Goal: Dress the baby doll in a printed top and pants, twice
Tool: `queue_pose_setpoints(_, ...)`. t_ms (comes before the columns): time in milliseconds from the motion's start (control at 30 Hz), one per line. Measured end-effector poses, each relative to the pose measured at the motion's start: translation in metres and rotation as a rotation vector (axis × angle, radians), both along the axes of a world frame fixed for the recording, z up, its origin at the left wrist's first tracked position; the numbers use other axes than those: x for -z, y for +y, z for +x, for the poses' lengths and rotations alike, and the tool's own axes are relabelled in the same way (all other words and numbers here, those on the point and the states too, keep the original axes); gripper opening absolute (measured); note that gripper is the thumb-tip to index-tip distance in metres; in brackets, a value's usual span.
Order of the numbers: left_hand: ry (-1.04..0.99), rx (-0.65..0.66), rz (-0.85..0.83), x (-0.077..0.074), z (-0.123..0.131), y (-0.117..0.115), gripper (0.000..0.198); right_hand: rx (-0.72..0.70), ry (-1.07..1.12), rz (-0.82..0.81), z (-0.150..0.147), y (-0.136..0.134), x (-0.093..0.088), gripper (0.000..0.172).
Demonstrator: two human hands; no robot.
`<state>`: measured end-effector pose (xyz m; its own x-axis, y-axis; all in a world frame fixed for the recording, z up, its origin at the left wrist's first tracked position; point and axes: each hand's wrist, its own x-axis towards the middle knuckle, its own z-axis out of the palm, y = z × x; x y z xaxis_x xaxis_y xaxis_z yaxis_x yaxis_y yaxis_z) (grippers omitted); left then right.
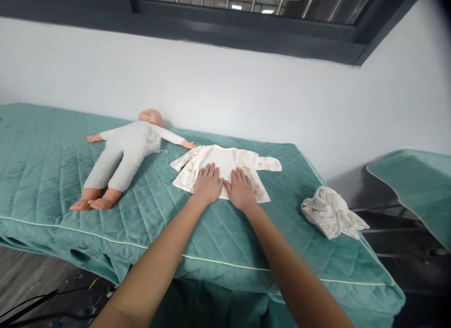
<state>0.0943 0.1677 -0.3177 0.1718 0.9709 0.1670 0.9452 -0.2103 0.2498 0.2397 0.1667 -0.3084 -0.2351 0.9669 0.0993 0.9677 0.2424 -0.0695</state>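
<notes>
While both palms lay flat on it, the baby shirt [225,160] was spread out, sleeves wide, on the teal quilted bed [52,144], close to the far edge that ran along the white wall [246,97]. The left hand [207,182] pressed on the lower middle of the shirt, its grip open, fingers straight and slightly fanned, pinching nothing. The right hand [241,189] lay just beside it, thumbs nearly touching, its grip likewise flat and spread over the hem. Both forearms reached in across the near edge of the bed. Left of the shirt lay a baby doll [127,152] in a pale suit, on its back, head toward the far edge and bare feet toward the near edge, one outstretched hand near the shirt's sleeve. A crumpled white cloth [329,215] sat at the bed's right edge, well apart from the hands. Beyond that edge showed the corner of a second teal bed [416,187].
</notes>
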Motion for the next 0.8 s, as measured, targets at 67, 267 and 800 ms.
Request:
queue_pose_setpoints(67,-0.054,0.055,0.064,0.001,-0.008,-0.017,0.057,-0.046,0.007,0.012,0.001,-0.018,0.0,0.065)
queue_pose_setpoints(267,-0.347,-0.05,0.472,0.007,-0.077,-0.047,0.037,-0.175,0.028,0.044,0.003,-0.079,0.001,0.062)
queue_pose_setpoints(800,-0.595,-0.27,0.159,0.013,-0.135,0.016,0.045,-0.119,0.132,0.061,0.001,-0.106,0.002,0.058)
